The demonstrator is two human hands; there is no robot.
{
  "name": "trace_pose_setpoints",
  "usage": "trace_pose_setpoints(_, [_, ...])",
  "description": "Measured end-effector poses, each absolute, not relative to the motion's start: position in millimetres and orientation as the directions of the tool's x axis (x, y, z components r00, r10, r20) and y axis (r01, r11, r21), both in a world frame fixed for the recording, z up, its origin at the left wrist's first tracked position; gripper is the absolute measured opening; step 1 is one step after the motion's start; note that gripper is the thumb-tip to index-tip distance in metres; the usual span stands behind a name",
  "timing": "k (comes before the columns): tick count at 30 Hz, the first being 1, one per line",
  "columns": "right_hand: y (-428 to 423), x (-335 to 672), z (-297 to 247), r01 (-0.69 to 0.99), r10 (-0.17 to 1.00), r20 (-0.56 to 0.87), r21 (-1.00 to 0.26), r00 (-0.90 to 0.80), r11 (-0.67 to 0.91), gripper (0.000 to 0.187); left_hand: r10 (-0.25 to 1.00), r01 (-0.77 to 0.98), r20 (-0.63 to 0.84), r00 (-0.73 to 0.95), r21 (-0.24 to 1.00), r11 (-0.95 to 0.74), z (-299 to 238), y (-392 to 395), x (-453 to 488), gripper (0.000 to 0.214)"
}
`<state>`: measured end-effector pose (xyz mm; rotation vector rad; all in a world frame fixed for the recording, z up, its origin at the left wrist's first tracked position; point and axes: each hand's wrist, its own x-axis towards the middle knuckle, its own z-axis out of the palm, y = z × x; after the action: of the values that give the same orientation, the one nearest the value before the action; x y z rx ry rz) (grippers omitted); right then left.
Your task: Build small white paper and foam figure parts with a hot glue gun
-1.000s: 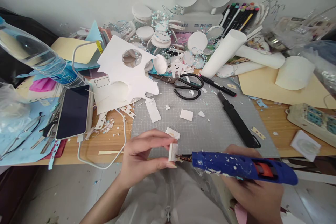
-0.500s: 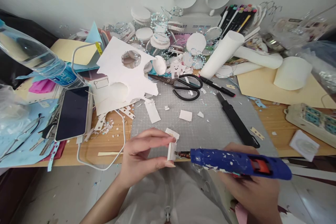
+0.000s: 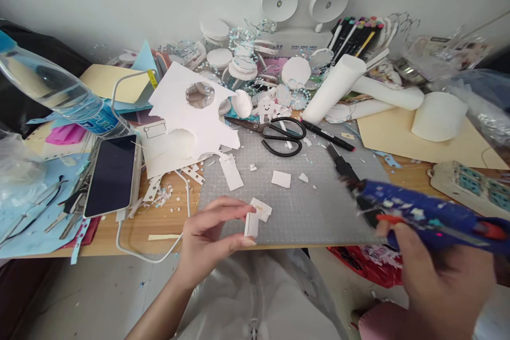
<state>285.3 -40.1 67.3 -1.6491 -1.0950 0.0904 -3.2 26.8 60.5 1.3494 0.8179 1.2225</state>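
Between thumb and fingers, my left hand [image 3: 213, 234] pinches a small white foam board piece [image 3: 251, 224] on edge, just over the table's front edge. Right behind it lies another small white piece [image 3: 261, 209] with a yellowish smear. My right hand [image 3: 442, 276] is wrapped round a blue hot glue gun [image 3: 422, 212], blurred by motion, its nozzle end pointing left above the black utility knife [image 3: 343, 163]. A white rectangle [image 3: 281, 179] lies flat on the grey cutting mat [image 3: 306, 212]. Black-handled scissors [image 3: 282, 135] rest farther back on the mat.
A large white cut-out sheet [image 3: 181, 109] lies left of the scissors. Farther left are a phone [image 3: 112, 180] with a white cable and a tilted water bottle [image 3: 71, 101]. White rolls [image 3: 332, 87] and a power strip [image 3: 470, 186] sit to the right. A red bag [image 3: 364, 265] is below the table edge.
My right hand has drawn the glue gun away to the right, off the foam piece. My left hand has shifted slightly left, still pinching the piece.
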Motion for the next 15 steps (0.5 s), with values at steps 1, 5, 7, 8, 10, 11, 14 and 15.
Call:
trace_pose_setpoints(1, [-35.1,298.6,62.4,0.626,0.65,0.479,-0.78,0.59,0.007,0.007,0.959,-0.15,0.183,0.215,0.977,-0.153,59.4,26.4,-3.8,0.035])
trace_pose_setpoints(5, [-14.9,359.5,34.0,0.639,0.419,0.512,-0.726,0.75,-0.256,0.041,0.982,-0.109,0.078,0.174,0.992,-0.06,55.6,25.3,-5.2,0.031])
trace_pose_setpoints(7, [-9.8,384.1,21.8,0.585,0.447,0.398,-0.675,0.801,-0.449,0.039,0.985,-0.106,0.045,0.167,0.994,-0.027,54.9,25.0,-5.3,0.029])
trace_pose_setpoints(8, [-8.8,392.8,17.7,0.571,0.467,0.347,-0.634,0.813,-0.522,0.036,0.986,-0.102,0.031,0.167,0.995,-0.014,55.0,24.9,-5.2,0.028])
trace_pose_setpoints(10, [-9.0,402.6,13.5,0.572,0.504,0.289,-0.552,0.813,-0.606,0.032,0.986,-0.083,0.006,0.165,0.997,0.008,55.8,24.8,-4.8,0.026])
trace_pose_setpoints(11, [-10.1,404.5,13.0,0.579,0.516,0.279,-0.527,0.81,-0.623,0.033,0.987,-0.072,-0.004,0.161,0.997,0.015,56.4,24.9,-4.5,0.026])
trace_pose_setpoints(14, [-17.1,403.3,13.4,0.605,0.55,0.301,-0.588,0.78,-0.537,0.042,0.989,-0.055,-0.02,0.15,0.998,0.029,57.9,25.4,-3.4,0.025])
trace_pose_setpoints(15, [-20.8,402.0,13.6,0.625,0.576,0.332,-0.644,0.747,-0.44,0.043,0.989,-0.053,-0.023,0.149,0.998,0.032,58.1,25.6,-3.1,0.024])
